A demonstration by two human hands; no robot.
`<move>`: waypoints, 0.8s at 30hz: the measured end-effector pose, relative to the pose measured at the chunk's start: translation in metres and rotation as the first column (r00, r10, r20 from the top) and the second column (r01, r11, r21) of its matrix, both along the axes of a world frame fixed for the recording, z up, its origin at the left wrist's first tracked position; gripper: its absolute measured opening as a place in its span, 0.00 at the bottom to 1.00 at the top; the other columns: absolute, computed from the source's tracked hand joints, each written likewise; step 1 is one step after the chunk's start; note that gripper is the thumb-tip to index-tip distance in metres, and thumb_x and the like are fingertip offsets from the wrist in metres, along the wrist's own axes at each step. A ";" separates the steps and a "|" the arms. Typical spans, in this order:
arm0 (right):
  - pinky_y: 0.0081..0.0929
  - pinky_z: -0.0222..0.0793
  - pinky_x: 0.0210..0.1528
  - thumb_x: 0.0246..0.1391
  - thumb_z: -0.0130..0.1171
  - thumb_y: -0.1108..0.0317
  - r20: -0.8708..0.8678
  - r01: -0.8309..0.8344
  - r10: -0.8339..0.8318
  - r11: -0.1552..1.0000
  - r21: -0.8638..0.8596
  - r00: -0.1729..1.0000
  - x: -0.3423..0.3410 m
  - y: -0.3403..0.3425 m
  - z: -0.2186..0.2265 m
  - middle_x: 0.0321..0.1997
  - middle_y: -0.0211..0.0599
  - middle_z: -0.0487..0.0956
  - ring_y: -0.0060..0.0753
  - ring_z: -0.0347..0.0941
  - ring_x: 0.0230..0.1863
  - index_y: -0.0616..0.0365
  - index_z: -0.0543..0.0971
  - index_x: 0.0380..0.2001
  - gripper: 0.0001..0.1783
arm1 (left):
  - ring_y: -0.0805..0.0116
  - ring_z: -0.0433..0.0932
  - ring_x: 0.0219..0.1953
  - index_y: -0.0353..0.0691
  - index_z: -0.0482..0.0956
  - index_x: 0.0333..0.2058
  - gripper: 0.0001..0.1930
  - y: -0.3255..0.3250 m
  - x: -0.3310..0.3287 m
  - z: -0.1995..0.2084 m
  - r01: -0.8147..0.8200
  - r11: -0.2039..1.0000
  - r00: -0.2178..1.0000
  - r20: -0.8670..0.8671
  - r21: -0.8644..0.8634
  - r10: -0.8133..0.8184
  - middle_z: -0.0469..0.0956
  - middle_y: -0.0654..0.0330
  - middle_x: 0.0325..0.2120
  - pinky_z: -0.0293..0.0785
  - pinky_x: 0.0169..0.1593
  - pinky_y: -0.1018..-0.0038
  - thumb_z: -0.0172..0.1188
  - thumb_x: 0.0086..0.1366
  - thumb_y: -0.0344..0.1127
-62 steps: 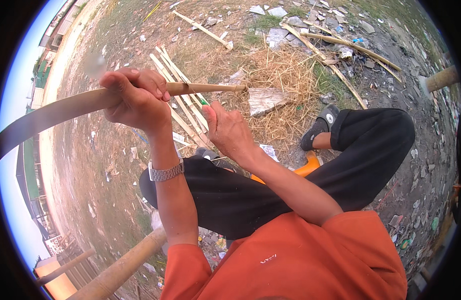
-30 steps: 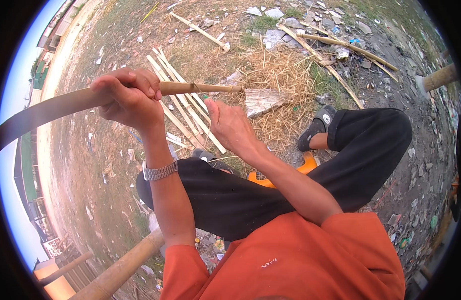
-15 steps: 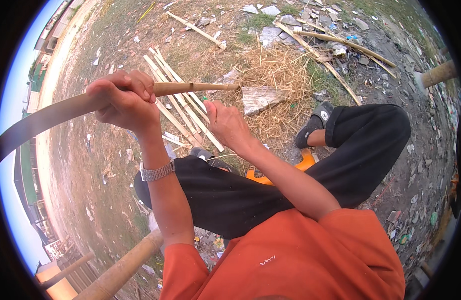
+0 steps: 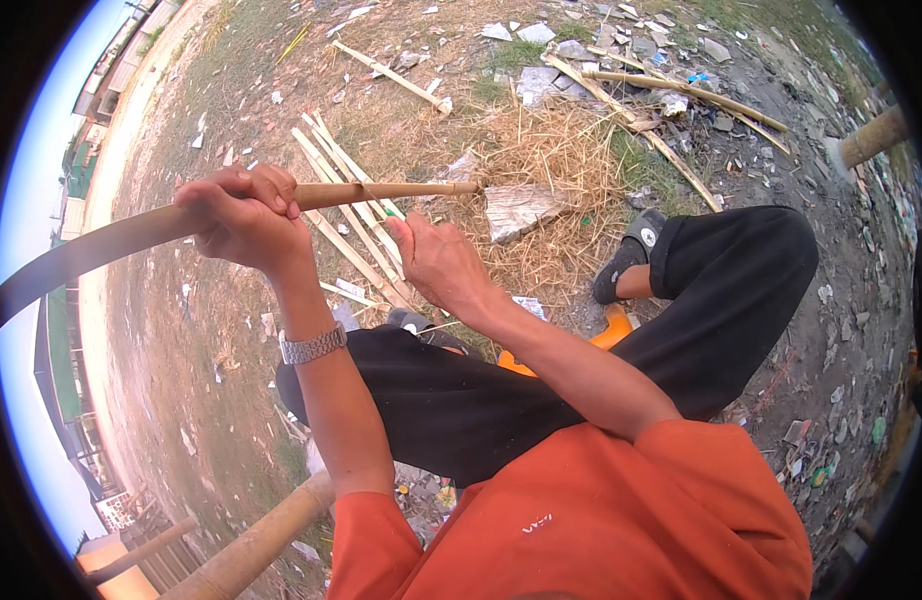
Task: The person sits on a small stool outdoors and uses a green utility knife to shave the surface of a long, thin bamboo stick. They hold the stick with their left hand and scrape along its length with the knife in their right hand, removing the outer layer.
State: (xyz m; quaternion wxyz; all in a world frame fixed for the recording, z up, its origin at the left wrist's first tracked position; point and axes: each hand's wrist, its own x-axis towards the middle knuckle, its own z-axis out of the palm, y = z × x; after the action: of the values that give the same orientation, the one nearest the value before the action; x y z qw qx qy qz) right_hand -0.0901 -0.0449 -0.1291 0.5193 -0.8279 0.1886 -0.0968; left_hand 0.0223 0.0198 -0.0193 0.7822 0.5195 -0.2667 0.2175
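A long bamboo pole point(image 4: 401, 190) runs from the left rim toward the middle, its far end beside a pale wooden block point(image 4: 521, 208). My left hand point(image 4: 249, 212), with a metal watch on its wrist, is closed around the pole. Just below the pole, my right hand point(image 4: 443, 262) is closed with its thumb on top. A small green bit shows at that thumb; the rest of what this hand holds is hidden. Several split bamboo strips point(image 4: 353, 212) lie on the ground beneath the pole.
Straw-like shavings point(image 4: 556, 150) surround the block. Bamboo pieces point(image 4: 696, 92) lie among broken tiles at the far right, and a single bamboo stick point(image 4: 391, 75) lies farther off. An orange object point(image 4: 613, 328) sits between my legs. A thick bamboo post point(image 4: 256, 535) stands at the lower left.
My right hand has shifted slightly left and toward me, under the pole. My left hand has moved a little left, still gripping the pole.
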 end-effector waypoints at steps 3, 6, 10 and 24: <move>0.53 0.70 0.39 0.66 0.38 0.53 -0.257 0.069 -0.054 0.996 0.051 0.965 0.012 -0.028 -0.069 0.26 0.65 0.76 0.64 0.75 0.36 0.68 0.74 0.29 0.27 | 0.76 0.60 0.05 0.41 0.62 0.18 0.27 -0.001 -0.002 0.005 0.041 0.999 0.999 0.020 0.029 -0.042 0.58 0.66 0.05 0.54 0.09 0.80 0.48 0.66 0.59; 0.55 0.66 0.37 0.65 0.41 0.56 -0.312 0.090 -0.106 0.994 -0.065 0.944 -0.012 -0.040 -0.092 0.26 0.60 0.77 0.63 0.74 0.31 0.71 0.71 0.40 0.23 | 0.76 0.60 0.05 0.41 0.62 0.18 0.28 0.008 -0.001 -0.001 0.071 0.997 0.997 0.027 0.033 -0.071 0.57 0.67 0.05 0.54 0.08 0.81 0.48 0.65 0.59; 0.52 0.64 0.37 0.65 0.42 0.56 -0.250 0.011 0.004 0.998 0.060 0.968 -0.023 -0.048 -0.047 0.29 0.56 0.77 0.60 0.73 0.33 0.66 0.66 0.45 0.21 | 0.76 0.55 0.05 0.42 0.65 0.18 0.28 -0.004 -0.005 0.003 0.024 0.999 1.000 0.009 0.034 -0.024 0.57 0.66 0.04 0.51 0.10 0.79 0.45 0.67 0.60; 0.42 0.62 0.26 0.63 0.42 0.49 -0.020 -0.036 0.044 0.959 0.282 0.999 -0.027 -0.034 -0.003 0.14 0.48 0.69 0.43 0.66 0.18 0.67 0.72 0.23 0.29 | 0.75 0.60 0.05 0.40 0.63 0.19 0.27 -0.004 -0.007 0.003 0.086 0.996 0.996 0.016 0.019 -0.086 0.57 0.66 0.05 0.54 0.10 0.79 0.46 0.67 0.57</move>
State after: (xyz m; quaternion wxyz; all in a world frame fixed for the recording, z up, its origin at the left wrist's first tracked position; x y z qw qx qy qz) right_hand -0.1168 -0.0785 -0.1323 0.6310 -0.7505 0.1905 -0.0478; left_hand 0.0158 0.0159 -0.0162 0.7837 0.5128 -0.2975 0.1856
